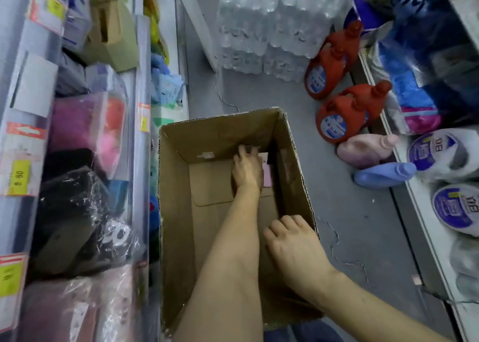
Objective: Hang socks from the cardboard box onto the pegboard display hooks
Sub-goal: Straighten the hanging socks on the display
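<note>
A: Step shown: retrieval. The left hand [247, 169] reaches to the far end of the cardboard box [173, 212], fingers curled onto a pink sock pack [267, 172] lying on the box floor by the right wall.

B: And the right hand [293, 248]?

A: It rests on the box's right rim, near end, fingers bent over the edge; whether it grips, I cannot tell. Next, presumably: lift the pack clear and find its hanger. No pegboard hooks are identifiable in view.
</note>
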Tool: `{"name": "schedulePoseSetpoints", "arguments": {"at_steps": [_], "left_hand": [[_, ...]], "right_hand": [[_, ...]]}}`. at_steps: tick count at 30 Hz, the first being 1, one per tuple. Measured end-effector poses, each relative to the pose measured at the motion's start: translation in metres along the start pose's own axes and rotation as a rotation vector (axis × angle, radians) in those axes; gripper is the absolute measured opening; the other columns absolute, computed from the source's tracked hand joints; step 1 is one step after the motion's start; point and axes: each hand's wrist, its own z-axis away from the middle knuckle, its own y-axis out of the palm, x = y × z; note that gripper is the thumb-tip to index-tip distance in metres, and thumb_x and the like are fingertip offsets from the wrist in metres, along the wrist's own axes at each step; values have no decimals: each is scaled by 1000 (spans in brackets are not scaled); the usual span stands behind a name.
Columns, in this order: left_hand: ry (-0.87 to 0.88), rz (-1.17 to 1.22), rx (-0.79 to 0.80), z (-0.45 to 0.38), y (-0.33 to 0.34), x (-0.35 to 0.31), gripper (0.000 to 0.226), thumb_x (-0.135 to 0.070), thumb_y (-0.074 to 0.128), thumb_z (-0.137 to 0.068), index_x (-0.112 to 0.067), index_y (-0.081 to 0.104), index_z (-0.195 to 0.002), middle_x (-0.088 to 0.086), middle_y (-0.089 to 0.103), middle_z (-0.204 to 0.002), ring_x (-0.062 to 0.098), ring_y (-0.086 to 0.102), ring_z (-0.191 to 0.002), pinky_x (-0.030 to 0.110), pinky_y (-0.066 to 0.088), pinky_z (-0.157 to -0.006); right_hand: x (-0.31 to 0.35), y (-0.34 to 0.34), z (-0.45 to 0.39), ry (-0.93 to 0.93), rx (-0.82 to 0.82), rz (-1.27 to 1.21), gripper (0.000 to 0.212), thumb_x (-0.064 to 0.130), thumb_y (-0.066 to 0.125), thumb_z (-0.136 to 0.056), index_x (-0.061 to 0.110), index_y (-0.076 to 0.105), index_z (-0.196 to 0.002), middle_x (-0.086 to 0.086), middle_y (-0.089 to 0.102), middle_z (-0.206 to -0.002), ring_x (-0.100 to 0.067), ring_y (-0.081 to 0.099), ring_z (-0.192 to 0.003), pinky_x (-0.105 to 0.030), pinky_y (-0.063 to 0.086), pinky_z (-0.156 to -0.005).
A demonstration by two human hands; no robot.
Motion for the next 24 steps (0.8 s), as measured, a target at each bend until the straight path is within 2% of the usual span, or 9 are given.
{"name": "schedulePoseSetpoints", "arguments": {"at_steps": [5,9,12,13,15,18,20,22,24], "left_hand": [[-23,149,-24,4,5,9,46,-8,54,-96,-16,45,-140,15,56,-130,36,60,-111,45,50,-92],[-261,257,8,16,2,33,35,-11,38,-104,-14,53,-135,13,61,-128,30,59,-117,38,46,-94],[-457,661,2,26,-4,53,23,-11,53,-98,-22,62,-116,5,66,-117,26,62,-107,33,47,-84],[-494,839,-11,29,-7,57,16,-9,58,-95,-21,63,-104,4,68,-108,28,65,-103,32,49,-80],[-552,1153,-16,39,-19,61,15,-3,63,-92,-16,61,-99,7,70,-105,29,68,-98,29,53,-73],[-565,1459,-3,58,-39,62,19,-2,64,-93,-11,58,-109,16,70,-117,22,68,-87,33,55,-78],[-554,1580,31,73,-55,59,19,-5,63,-95,-11,58,-112,13,73,-109,18,72,-81,32,58,-71],[-513,1589,69,89,-72,54,19,-11,63,-96,-14,60,-114,7,76,-102,19,73,-83,30,55,-64],[-440,1610,83,105,-89,49,19,-13,63,-96,-15,62,-114,5,76,-102,21,72,-92,31,56,-70]], "right_hand": [[3,8,-12,83,17,21,23,18,82,-49,17,66,-66,-3,59,-63,-24,56,-58,-35,49,-59],[0,8,-19,138,27,43,27,12,83,-41,16,64,-59,-3,58,-57,-26,57,-53,-31,48,-56],[-1,7,-26,173,15,32,30,8,83,-35,16,62,-55,-3,57,-54,-26,58,-51,-29,49,-54],[-2,8,-29,186,3,24,30,7,83,-34,16,62,-54,-3,57,-54,-26,59,-51,-29,49,-53],[-4,3,-35,217,-19,2,32,7,84,-35,16,63,-58,-3,59,-56,-26,60,-54,-29,49,-52],[-8,-2,-45,272,-29,-123,27,9,74,-69,12,70,-95,-7,68,-86,-31,64,-82,-36,51,-69],[-10,-9,-52,336,-67,-323,29,15,62,-89,14,66,-118,-8,67,-106,-31,61,-99,-41,52,-80],[-10,-16,-60,403,-170,-482,37,18,63,-92,15,60,-129,-6,64,-120,-28,59,-110,-42,53,-88],[-9,-27,-69,440,-231,-653,45,20,64,-93,15,54,-137,-5,62,-130,-23,56,-119,-39,49,-97]]}}
